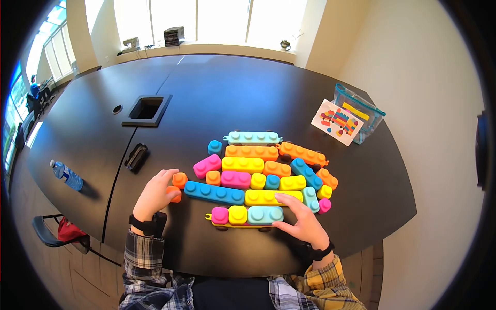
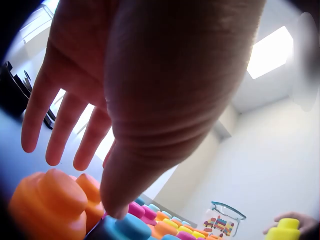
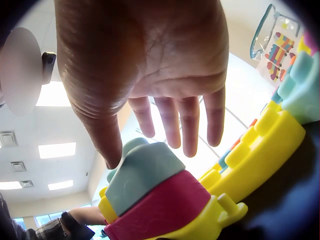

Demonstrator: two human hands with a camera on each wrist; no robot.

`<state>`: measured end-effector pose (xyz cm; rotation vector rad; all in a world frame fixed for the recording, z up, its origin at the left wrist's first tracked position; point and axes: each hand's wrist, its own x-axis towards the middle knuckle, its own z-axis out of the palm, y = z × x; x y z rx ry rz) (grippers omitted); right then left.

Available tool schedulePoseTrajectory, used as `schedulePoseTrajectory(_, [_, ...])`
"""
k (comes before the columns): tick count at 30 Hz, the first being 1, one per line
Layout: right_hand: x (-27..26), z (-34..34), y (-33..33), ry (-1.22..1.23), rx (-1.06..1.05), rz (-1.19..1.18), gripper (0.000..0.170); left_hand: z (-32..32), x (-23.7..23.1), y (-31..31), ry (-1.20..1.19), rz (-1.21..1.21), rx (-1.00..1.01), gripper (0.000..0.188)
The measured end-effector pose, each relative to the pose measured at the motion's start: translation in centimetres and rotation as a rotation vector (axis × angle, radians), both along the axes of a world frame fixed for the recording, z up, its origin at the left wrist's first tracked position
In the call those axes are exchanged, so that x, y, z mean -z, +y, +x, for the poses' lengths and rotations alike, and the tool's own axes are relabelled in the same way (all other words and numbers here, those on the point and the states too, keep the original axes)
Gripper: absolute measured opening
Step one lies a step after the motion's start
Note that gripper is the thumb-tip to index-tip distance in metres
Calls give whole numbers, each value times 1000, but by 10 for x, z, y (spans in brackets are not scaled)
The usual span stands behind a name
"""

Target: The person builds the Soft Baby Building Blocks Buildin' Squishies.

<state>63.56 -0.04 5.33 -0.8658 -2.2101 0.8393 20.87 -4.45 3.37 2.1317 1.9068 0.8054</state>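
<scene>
Toy blocks [image 1: 235, 180] are lying clustered on a black table [image 1: 372, 191]. A person's left hand [image 1: 151, 195] is standing wide, thumb and fingers beside two orange blocks [image 1: 180, 180]; the angle is leaving contact unclear. The right hand [image 1: 307, 226] is spreading wide too, thumb beside a light blue block [image 1: 264, 213], index finger over one long yellow block [image 1: 261, 198], touch again uncertain. Three blocks are topping a yellow wheeled car [image 1: 238, 225]; two more cars, light blue [image 1: 253, 138] and orange [image 1: 303, 154], are standing behind. Open tabletop is stretching toward the right edge and, leftward, toward one bottle [image 1: 67, 175].
</scene>
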Motion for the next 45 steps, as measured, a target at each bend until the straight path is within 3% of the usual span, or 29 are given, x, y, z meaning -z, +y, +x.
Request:
schedulePoseTrajectory(2, [0,5,2,-8,10,-16,59,-2,3,3,-47,-79,-91,54])
schedulePoseTrajectory(6, [3,5,0,-36,-20,-20,60,1,9,17,-16,-14,-27,49])
schedulePoseTrajectory(11, [3,1,-3,-34,-8,-30,61,-1,10,34,138,-152,-81,40])
schedulePoseTrajectory(15, [9,1,-5,-47,14,-77,61,19,-13,32,240,-34,-172,44])
schedulePoseTrajectory(17, [13,0,-4,-72,19,-75,60,42,-37,26,-123,120,50,44])
schedulePoseTrajectory(18, [15,-2,-4,-73,4,-58,59,57,-45,23,-338,89,164,40])
schedulePoseTrajectory(20, [15,-4,-5,-77,-14,-41,59,90,-61,12,-499,-2,290,42])
schedulePoseTrajectory(23, [14,-9,-4,-88,-29,-42,57,118,-52,13,-398,64,512,48])
schedulePoseTrajectory(30, [16,-12,-4,-97,-26,-49,57,141,-35,12,-424,-117,573,41])
schedulePoseTrajectory(37, [16,-14,-4,-70,-37,-67,56,146,-26,11,-362,-133,602,42])
schedulePoseTrajectory(43, [19,-13,-3,-74,-34,-70,56,146,-30,8,-339,-264,561,48])
schedulePoseTrajectory(45, [19,-13,-4,-73,-35,-63,56,144,-26,5,-283,-133,579,61])
